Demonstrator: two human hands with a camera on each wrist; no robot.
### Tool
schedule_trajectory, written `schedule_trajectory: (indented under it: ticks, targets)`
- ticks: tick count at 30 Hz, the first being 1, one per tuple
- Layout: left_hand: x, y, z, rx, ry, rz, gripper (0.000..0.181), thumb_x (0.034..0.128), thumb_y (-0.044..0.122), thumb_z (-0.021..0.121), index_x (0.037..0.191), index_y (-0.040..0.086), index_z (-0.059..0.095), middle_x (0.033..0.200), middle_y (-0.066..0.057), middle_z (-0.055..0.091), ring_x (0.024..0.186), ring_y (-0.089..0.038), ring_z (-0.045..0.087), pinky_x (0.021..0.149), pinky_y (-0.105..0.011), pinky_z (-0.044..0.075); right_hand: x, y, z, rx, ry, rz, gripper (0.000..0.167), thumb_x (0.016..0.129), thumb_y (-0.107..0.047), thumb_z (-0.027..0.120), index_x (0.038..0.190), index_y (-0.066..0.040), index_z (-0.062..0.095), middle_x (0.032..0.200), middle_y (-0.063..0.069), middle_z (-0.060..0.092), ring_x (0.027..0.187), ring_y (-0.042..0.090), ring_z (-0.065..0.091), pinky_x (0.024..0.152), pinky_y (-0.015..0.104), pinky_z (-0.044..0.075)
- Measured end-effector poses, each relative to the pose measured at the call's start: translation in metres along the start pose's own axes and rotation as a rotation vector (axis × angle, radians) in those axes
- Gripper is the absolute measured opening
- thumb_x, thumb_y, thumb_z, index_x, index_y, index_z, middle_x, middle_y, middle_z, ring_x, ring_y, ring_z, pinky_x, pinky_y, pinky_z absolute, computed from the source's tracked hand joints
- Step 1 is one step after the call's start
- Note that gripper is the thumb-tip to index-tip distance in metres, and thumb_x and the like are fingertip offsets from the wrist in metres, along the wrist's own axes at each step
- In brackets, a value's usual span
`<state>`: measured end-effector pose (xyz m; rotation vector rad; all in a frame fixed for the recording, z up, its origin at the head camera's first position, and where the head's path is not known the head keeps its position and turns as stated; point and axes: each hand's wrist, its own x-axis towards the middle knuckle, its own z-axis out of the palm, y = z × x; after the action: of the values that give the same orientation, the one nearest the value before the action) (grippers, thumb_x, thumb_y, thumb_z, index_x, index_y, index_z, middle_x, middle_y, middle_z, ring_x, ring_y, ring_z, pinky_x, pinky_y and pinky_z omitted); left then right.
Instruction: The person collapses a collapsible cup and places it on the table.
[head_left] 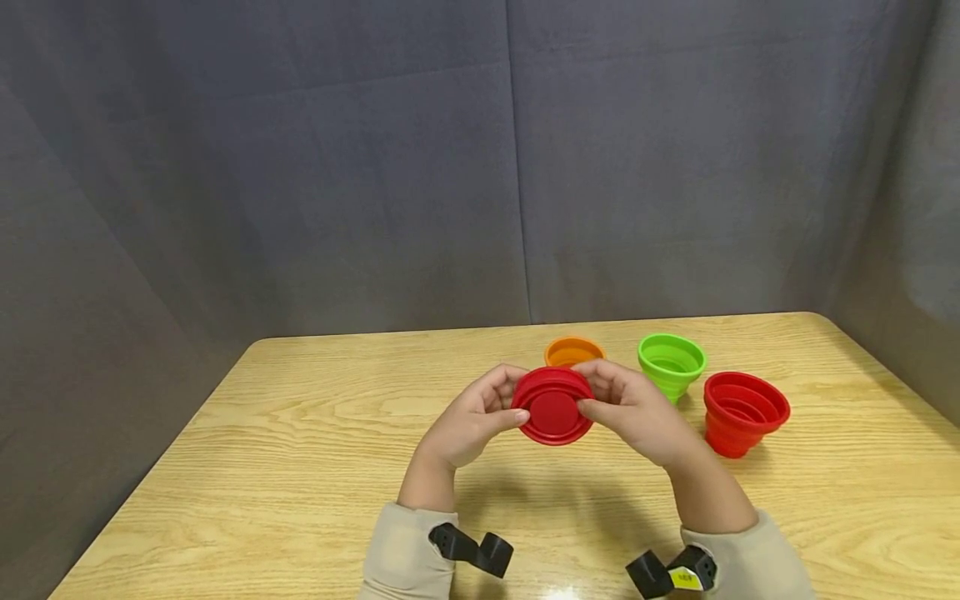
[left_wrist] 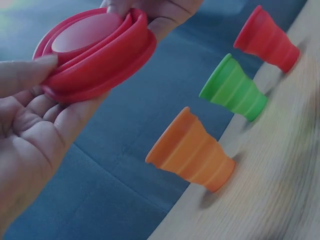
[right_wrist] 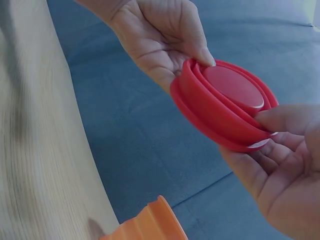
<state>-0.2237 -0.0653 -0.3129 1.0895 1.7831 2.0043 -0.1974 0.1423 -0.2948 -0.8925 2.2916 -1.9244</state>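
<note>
Between my two hands, above the table, is a red collapsible cup point(head_left: 554, 408), folded nearly flat with its round base facing me. My left hand point(head_left: 476, 414) pinches its left edge, thumb on the base side and fingers behind. On the opposite edge my right hand point(head_left: 634, 408) grips it the same way. The wrist views show the folded rings, the left thumb point(left_wrist: 30, 75) pressing near the rim and the right thumb point(right_wrist: 287, 119) at the base. Just behind the hands stands an orange collapsible cup point(head_left: 574, 350), partly hidden in the head view.
A green collapsible cup point(head_left: 671, 365) and another red cup point(head_left: 744, 410) stand expanded, mouths up, on the right of the wooden table point(head_left: 300, 433). Dark grey curtains point(head_left: 375, 183) hang behind and at both sides.
</note>
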Motion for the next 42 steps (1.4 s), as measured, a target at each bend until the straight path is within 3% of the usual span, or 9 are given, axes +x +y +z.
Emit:
schedule_trajectory:
  ticks: [4, 11, 16, 26, 34, 42]
  targets:
    - [0.000, 0.000, 0.000, 0.009, 0.002, -0.011, 0.032, 0.0802, -0.012, 0.049, 0.111, -0.013, 0.040, 0.093, -0.006, 0.056, 0.083, -0.015, 0.055, 0.074, -0.029, 0.046, -0.001, 0.000, -0.003, 0.014, -0.032, -0.001, 0.029, 0.082, 0.008, 0.047, 0.110, 0.014, 0.043, 0.099, 0.026, 0.054, 0.085, 0.017, 0.058, 0.072, 0.028, 0.047]
    - [0.002, 0.004, 0.002, 0.125, 0.105, -0.052, 0.033, 0.0797, -0.007, 0.054, 0.111, -0.010, 0.045, 0.101, -0.021, 0.055, 0.086, -0.017, 0.057, 0.076, -0.034, 0.047, -0.001, 0.000, -0.004, 0.012, -0.031, 0.016, 0.028, 0.082, 0.009, 0.048, 0.110, 0.011, 0.043, 0.098, 0.022, 0.055, 0.085, 0.019, 0.057, 0.073, 0.030, 0.047]
    - [0.001, 0.006, 0.004, 0.147, 0.124, -0.067, 0.033, 0.0797, -0.007, 0.054, 0.112, -0.008, 0.046, 0.101, -0.022, 0.054, 0.086, -0.020, 0.057, 0.076, -0.034, 0.046, -0.002, -0.002, -0.004, 0.004, -0.017, 0.041, 0.029, 0.082, 0.009, 0.047, 0.110, 0.009, 0.043, 0.098, 0.020, 0.054, 0.085, 0.019, 0.056, 0.073, 0.030, 0.047]
    - [-0.001, 0.013, 0.002, 0.175, 0.097, -0.026, 0.032, 0.0803, -0.008, 0.052, 0.111, -0.007, 0.046, 0.100, -0.019, 0.055, 0.087, -0.020, 0.056, 0.075, -0.033, 0.047, -0.005, -0.005, -0.007, 0.092, -0.165, -0.120, 0.031, 0.084, 0.006, 0.046, 0.114, 0.013, 0.039, 0.101, 0.010, 0.058, 0.091, 0.020, 0.056, 0.077, 0.032, 0.046]
    - [-0.003, 0.013, 0.004, 0.143, 0.093, -0.024, 0.032, 0.0799, -0.008, 0.053, 0.111, -0.007, 0.046, 0.100, -0.018, 0.055, 0.086, -0.018, 0.055, 0.075, -0.032, 0.047, -0.004, -0.005, -0.003, 0.041, -0.072, -0.046, 0.025, 0.088, -0.006, 0.045, 0.108, 0.010, 0.047, 0.092, 0.007, 0.060, 0.084, 0.022, 0.057, 0.077, 0.032, 0.044]
    - [-0.003, 0.013, 0.003, 0.146, 0.115, -0.010, 0.029, 0.0796, -0.008, 0.053, 0.108, -0.006, 0.048, 0.098, -0.016, 0.056, 0.086, -0.020, 0.055, 0.076, -0.033, 0.046, -0.001, -0.003, -0.002, 0.004, -0.013, 0.014, 0.027, 0.091, -0.015, 0.043, 0.105, 0.007, 0.050, 0.090, 0.005, 0.061, 0.088, 0.025, 0.056, 0.084, 0.046, 0.033]
